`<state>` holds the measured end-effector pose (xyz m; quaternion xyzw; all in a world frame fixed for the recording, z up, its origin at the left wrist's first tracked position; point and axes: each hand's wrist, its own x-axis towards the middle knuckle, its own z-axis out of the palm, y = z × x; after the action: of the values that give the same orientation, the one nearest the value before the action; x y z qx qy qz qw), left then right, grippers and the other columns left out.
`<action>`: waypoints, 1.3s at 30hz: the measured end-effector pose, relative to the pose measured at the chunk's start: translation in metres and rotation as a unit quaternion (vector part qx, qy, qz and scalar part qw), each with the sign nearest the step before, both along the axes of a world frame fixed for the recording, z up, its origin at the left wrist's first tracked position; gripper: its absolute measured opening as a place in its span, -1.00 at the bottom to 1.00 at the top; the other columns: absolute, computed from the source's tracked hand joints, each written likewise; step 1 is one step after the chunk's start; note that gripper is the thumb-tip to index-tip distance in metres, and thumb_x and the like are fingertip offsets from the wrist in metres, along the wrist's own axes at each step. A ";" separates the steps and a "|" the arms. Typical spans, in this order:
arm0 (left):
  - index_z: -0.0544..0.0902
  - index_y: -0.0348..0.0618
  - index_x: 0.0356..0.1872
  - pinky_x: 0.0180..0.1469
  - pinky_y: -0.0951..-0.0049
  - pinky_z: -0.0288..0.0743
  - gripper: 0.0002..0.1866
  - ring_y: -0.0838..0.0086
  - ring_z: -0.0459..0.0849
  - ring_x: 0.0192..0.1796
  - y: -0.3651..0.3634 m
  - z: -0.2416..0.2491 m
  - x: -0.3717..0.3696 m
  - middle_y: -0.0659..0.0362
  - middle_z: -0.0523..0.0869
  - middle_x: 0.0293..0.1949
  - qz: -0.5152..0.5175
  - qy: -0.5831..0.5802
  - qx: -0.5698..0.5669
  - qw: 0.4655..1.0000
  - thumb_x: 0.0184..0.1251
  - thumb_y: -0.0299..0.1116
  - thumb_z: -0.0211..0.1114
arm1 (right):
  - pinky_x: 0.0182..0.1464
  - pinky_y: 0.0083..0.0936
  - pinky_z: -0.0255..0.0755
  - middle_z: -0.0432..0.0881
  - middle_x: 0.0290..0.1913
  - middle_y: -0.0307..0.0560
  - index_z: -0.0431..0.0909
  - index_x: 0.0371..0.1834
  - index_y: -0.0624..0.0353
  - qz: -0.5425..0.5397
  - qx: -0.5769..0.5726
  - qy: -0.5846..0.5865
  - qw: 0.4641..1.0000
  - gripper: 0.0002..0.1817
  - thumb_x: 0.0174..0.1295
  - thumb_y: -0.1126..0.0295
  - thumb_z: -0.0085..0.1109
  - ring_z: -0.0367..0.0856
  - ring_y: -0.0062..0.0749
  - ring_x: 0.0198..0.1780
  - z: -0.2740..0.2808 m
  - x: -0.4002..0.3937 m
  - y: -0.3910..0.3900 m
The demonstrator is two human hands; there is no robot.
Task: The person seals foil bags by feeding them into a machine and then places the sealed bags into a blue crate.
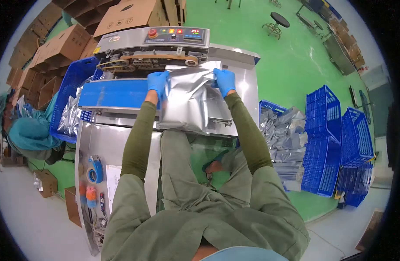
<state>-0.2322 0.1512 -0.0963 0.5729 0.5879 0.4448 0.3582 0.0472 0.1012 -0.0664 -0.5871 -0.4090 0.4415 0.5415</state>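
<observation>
Pale blue cloth (243, 254), smooth and curved, shows nearest, below soft, creased green sleeves and trousers (189, 169), all on the near side of the machine (152, 41), the landmark here. That machine has a brushed metal housing, a round red button (153, 33) and a flat, matte blue belt (115, 92) along its near side. Just before its right part hangs the foil bag (184, 102), shiny, silver and crumpled, roughly rectangular. Left hand (158, 82), in a thin blue glove, is closed, fingers curled on the bag's left edge; right hand (224, 81), gloved alike, is closed too, pinching its upper right corner. Left of the machine stands a slotted blue plastic basket (62, 114) with wrinkled silver bags; farther right of it, more silver bags (285, 139) lie beside ribbed blue crates (322, 115).
</observation>
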 end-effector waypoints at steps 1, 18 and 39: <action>0.73 -0.36 -0.39 -0.33 0.33 0.46 -0.70 0.52 0.57 -0.46 0.007 -0.004 -0.010 0.13 0.73 -0.51 0.017 -0.033 -0.029 0.999 0.18 -0.24 0.31 | -0.51 -0.39 0.54 0.56 -0.54 -0.04 0.58 -0.40 0.24 0.092 0.074 -0.329 0.937 -0.78 0.13 0.28 0.20 0.62 -0.29 -0.53 -0.012 -0.004 0.010; 0.60 -0.26 -0.31 -0.36 0.47 0.36 -0.71 0.55 0.44 -0.37 -0.294 -0.035 -0.319 0.24 0.55 -0.39 0.213 0.057 -0.100 0.970 0.42 -0.23 0.08 | -0.11 -0.07 0.46 0.62 -0.24 0.19 0.61 -0.27 0.23 -0.137 -0.228 -0.660 0.703 -0.62 0.10 0.09 0.24 0.60 0.08 -0.17 -0.183 0.482 -0.139; 0.44 -0.16 0.14 0.12 0.30 0.48 -0.29 0.24 0.58 0.10 -0.126 0.090 0.168 0.01 0.58 0.05 -0.197 0.087 0.147 0.966 -0.04 -0.12 0.53 | -0.48 -0.31 0.38 0.53 -0.58 -0.04 0.58 -0.53 0.09 0.066 0.301 -0.582 0.753 -0.72 0.14 0.13 0.22 0.55 -0.14 -0.55 0.226 0.024 -0.161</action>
<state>-0.0639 0.0248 -0.0062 0.7599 0.4206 0.3959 0.2981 0.0712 -0.0598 0.1596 -0.5084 -0.7947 -0.0964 0.3173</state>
